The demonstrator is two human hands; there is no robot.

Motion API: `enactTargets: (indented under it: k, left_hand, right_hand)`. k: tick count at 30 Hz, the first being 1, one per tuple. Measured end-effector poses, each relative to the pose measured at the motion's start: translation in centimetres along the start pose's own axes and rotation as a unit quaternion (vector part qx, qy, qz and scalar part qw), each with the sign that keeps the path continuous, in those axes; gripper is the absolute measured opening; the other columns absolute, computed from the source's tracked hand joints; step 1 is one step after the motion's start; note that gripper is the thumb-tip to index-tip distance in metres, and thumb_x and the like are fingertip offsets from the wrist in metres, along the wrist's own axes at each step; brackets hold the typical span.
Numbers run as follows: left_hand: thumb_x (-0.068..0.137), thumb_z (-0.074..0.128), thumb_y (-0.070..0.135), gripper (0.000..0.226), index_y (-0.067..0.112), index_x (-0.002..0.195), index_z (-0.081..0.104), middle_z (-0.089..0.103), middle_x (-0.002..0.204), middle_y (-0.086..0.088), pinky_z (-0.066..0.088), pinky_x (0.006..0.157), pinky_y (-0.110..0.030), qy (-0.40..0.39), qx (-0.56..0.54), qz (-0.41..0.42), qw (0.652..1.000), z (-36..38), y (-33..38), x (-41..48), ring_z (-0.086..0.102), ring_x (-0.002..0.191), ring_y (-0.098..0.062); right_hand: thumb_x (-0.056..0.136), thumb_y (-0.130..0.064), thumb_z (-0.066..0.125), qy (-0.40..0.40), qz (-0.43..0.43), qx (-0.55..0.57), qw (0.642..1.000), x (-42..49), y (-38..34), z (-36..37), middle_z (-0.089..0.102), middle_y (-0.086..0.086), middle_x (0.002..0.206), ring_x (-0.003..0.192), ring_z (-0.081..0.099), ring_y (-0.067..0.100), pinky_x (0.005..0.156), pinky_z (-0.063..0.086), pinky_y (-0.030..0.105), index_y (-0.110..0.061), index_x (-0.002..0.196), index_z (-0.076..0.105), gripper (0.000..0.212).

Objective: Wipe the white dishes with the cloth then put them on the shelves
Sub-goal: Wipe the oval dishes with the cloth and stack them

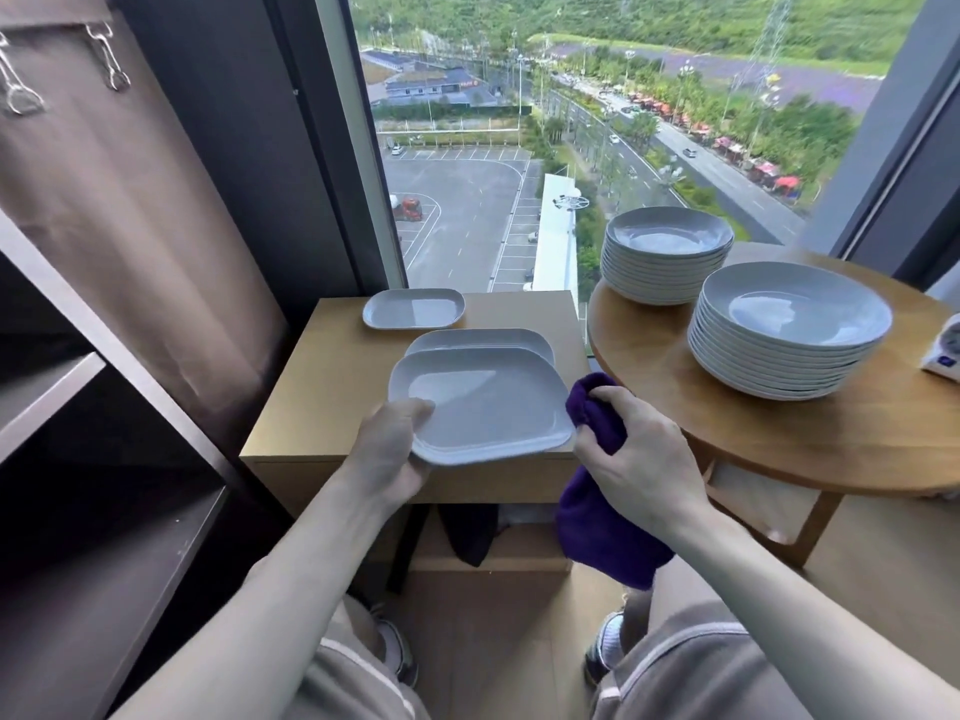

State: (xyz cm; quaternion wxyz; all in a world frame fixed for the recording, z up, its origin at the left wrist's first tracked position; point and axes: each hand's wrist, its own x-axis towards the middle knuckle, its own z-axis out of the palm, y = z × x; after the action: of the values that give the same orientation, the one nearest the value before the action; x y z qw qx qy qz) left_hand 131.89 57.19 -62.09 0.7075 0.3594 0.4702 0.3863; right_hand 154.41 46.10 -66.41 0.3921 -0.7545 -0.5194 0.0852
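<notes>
Where the shelves stand: dark open shelves fill the far left, next to a brown curtain hung with metal clips.
Square table: a low wooden table sits against the window, and a small white dish lies at its back left.
Left hand: the person's left hand grips the near-left corner of a large white dish, thumb on top of the rim.
Large white dish: it is held over the table's front edge, partly covering a second dish that lies behind and beneath it.
Cloth: a purple cloth is bunched against the held dish's right edge, with its loose end hanging below the hand.
Right hand: the right hand is closed round the cloth.
Round table: a round wooden table at right carries a back stack and a nearer stack of white bowls, close together.
Far right: a white appliance on the round table is cut off by the frame edge.
</notes>
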Motion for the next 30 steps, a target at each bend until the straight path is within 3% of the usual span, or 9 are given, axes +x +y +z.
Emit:
enactTargets:
  k: [4,7,9,13,17,20,24,30]
  left_hand:
    - [0.100,0.047,-0.007,0.024,0.002,0.110,0.067,0.079,0.100,-0.015,0.065,0.079,-0.047,0.025,0.025,0.014,0.999,1.0,1.4,2.5,0.079,0.088,-0.031]
    - [0.100,0.050,-0.009,0.019,0.001,0.110,0.063,0.072,0.110,-0.020,0.060,0.093,-0.053,0.070,0.034,0.031,0.996,1.4,2.5,5.1,0.072,0.102,-0.037]
    - [0.095,0.052,-0.011,0.018,0.004,0.098,0.062,0.067,0.109,-0.019,0.057,0.095,-0.051,0.104,0.080,0.054,0.990,1.7,3.0,6.8,0.067,0.104,-0.036]
    - [0.086,0.057,-0.003,0.014,0.009,0.088,0.065,0.068,0.093,-0.009,0.054,0.075,-0.037,0.161,0.287,0.110,0.938,1.3,3.4,8.9,0.065,0.092,-0.031]
    - [0.087,0.064,0.009,0.013,0.015,0.099,0.064,0.067,0.093,-0.004,0.057,0.079,-0.043,0.156,0.394,0.123,0.897,0.5,3.7,9.9,0.065,0.092,-0.030]
    - [0.088,0.067,0.015,0.027,0.015,0.115,0.062,0.066,0.101,-0.003,0.056,0.082,-0.041,0.153,0.412,0.126,0.889,0.1,3.6,10.1,0.063,0.099,-0.031]
    - [0.086,0.069,0.016,0.037,0.016,0.123,0.063,0.064,0.120,-0.012,0.055,0.099,-0.051,0.154,0.390,0.115,0.900,0.0,3.2,10.8,0.059,0.116,-0.035]
    - [0.088,0.070,0.017,0.031,0.026,0.116,0.065,0.062,0.124,-0.010,0.056,0.099,-0.050,0.127,0.349,0.117,0.921,-0.5,1.8,12.7,0.061,0.113,-0.030]
  right_hand:
    - [0.082,-0.059,0.050,-0.003,0.014,0.008,1.000,0.5,0.3,-0.1,0.062,-0.019,0.098,0.088,0.058,0.008,0.077,0.048,0.033,-0.046,0.120,0.053,0.040]
    - [0.081,-0.059,0.050,-0.002,0.024,0.016,1.000,0.6,0.5,-0.5,0.062,-0.021,0.097,0.089,0.059,0.007,0.080,0.050,0.033,-0.046,0.120,0.054,0.041]
    - [0.080,-0.059,0.050,-0.001,0.031,0.019,0.999,0.7,0.8,-0.7,0.061,-0.023,0.095,0.089,0.059,0.005,0.079,0.049,0.032,-0.046,0.120,0.055,0.042]
    - [0.080,-0.059,0.050,-0.004,0.040,0.017,0.999,0.9,1.2,-0.8,0.061,-0.023,0.094,0.088,0.059,0.002,0.077,0.048,0.028,-0.044,0.119,0.058,0.042]
    - [0.078,-0.059,0.050,-0.016,0.045,0.025,0.999,2.0,1.0,-0.5,0.063,-0.023,0.095,0.090,0.060,0.003,0.079,0.049,0.030,-0.045,0.118,0.058,0.043]
    - [0.077,-0.061,0.049,-0.023,0.041,0.022,0.999,3.3,0.4,-0.3,0.062,-0.025,0.094,0.089,0.059,0.003,0.077,0.046,0.028,-0.046,0.118,0.058,0.045]
    - [0.077,-0.062,0.047,-0.029,0.033,0.013,0.999,5.8,-0.5,-0.2,0.062,-0.022,0.094,0.086,0.057,0.002,0.072,0.042,0.024,-0.045,0.120,0.058,0.048]
    - [0.077,-0.058,0.050,-0.059,0.023,-0.003,0.998,11.3,-1.0,0.0,0.064,-0.019,0.090,0.084,0.059,0.003,0.070,0.042,0.025,-0.045,0.117,0.059,0.043]
